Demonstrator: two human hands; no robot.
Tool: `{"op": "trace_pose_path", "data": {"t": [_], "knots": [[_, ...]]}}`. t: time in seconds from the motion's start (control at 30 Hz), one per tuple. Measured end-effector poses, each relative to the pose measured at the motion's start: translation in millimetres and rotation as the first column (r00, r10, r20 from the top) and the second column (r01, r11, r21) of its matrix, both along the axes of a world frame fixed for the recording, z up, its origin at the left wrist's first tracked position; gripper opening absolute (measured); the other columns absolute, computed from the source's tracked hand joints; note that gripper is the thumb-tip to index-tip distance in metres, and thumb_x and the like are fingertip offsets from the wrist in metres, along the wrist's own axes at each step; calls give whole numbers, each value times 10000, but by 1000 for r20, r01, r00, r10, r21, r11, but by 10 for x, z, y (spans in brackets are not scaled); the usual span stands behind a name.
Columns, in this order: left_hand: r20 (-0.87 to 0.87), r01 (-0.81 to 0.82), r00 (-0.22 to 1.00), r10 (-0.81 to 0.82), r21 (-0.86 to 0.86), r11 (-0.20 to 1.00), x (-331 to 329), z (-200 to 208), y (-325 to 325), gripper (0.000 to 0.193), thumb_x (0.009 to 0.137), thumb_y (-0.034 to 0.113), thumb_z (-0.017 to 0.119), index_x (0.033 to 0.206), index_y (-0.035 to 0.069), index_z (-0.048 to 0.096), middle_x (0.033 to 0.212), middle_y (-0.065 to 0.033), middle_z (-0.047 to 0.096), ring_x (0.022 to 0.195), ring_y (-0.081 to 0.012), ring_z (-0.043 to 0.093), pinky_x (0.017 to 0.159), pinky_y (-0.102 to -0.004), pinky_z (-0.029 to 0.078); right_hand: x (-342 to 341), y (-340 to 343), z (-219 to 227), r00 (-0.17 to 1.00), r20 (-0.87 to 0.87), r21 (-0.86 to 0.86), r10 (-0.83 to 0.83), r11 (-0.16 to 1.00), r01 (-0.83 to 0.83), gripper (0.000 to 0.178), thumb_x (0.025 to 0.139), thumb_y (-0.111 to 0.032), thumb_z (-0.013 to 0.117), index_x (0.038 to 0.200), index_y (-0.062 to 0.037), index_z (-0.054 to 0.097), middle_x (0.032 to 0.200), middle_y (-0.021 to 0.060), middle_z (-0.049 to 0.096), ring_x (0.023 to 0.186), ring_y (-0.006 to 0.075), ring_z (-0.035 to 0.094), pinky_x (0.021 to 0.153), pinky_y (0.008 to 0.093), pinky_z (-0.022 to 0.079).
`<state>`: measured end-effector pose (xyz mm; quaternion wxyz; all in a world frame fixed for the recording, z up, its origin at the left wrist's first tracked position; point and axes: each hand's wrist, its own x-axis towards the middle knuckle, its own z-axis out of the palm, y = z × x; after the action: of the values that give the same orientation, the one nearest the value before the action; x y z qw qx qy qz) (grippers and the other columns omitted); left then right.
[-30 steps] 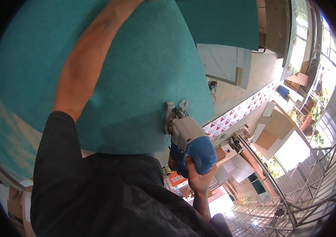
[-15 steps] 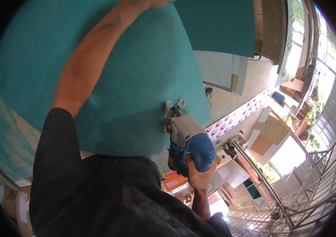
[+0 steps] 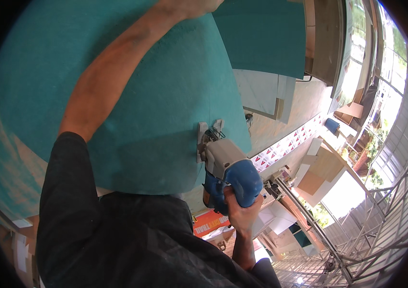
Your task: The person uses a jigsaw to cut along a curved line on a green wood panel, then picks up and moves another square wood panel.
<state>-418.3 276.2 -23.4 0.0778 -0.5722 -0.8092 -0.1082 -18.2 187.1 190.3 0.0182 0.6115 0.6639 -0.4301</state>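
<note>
My right hand (image 3: 243,211) is wrapped around the handle of a jigsaw (image 3: 243,178) with a blue and grey body. Its metal shoe (image 3: 201,141) rests flat on a large teal green board (image 3: 165,101), close to the board's right end. A thin straight line runs along the board ahead of the shoe, and a thin slit shows behind it. Stretched across the board, my left arm ends with my left hand (image 3: 195,6) at the board's far right edge. The upper border cuts off its fingers, so their grip is hidden.
Beyond the right edge lie another teal sheet (image 3: 266,38) and pale grey panels (image 3: 261,93). A patterned white and red strip (image 3: 288,143) lies on the floor. An orange printed banner (image 3: 208,223) is below the jigsaw; metal framework (image 3: 377,240) stands at right.
The view has shifted slightly, and my left hand shows a little lower and farther right. The jigsaw stays at nearly the same place on the board, still in my right hand.
</note>
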Motion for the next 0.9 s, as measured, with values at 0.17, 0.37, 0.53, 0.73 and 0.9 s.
{"op": "trace_pose_path", "data": {"t": [0.17, 0.37, 0.53, 0.73, 0.9], "knots": [[24, -16, 1000, 17, -27, 1000, -22, 57, -31, 193, 834, 231, 605, 735, 131, 738, 708, -68, 715, 688, -257, 701, 839, -470, 511, -29, 69, -13, 999, -20, -6, 35, 999, -35, 46, 874, -30, 725, 887, 12, 716, 695, 12, 663, 598, 81, 598, 564, 232, 456], [52, 14, 998, -17, 46, 999, -63, -9, -10, 209, 853, 226, 595, 738, 134, 744, 716, -78, 722, 671, -257, 703, 846, -489, 522, -124, 121, -32, 999, -25, 28, 45, 999, -44, 38, 875, -26, 720, 878, 12, 716, 691, 10, 662, 595, 80, 592, 566, 231, 456], [62, -6, 998, 5, 14, 1000, -57, 18, -18, 220, 858, 239, 608, 719, 133, 742, 699, -78, 720, 660, -253, 707, 878, -498, 523, -193, 163, -27, 998, -4, 24, 68, 997, -68, 55, 877, -42, 728, 878, 13, 719, 678, 8, 659, 586, 79, 593, 558, 234, 458], [95, -14, 995, 17, -35, 999, -78, 51, -1, 276, 942, 255, 581, 754, 137, 745, 741, -73, 732, 702, -239, 718, 916, -498, 526, -259, 229, -36, 997, -18, 24, 76, 997, -75, 62, 875, -48, 738, 859, 6, 712, 669, 5, 655, 573, 79, 590, 543, 233, 449], [46, 2, 999, 5, -145, 989, -110, 76, 23, 286, 996, 256, 546, 816, 135, 732, 796, -70, 739, 726, -225, 713, 920, -494, 526, -335, 251, -20, 999, -20, 7, 48, 999, -47, 50, 873, -34, 734, 859, 2, 702, 673, 1, 643, 576, 72, 577, 537, 229, 436]]}}
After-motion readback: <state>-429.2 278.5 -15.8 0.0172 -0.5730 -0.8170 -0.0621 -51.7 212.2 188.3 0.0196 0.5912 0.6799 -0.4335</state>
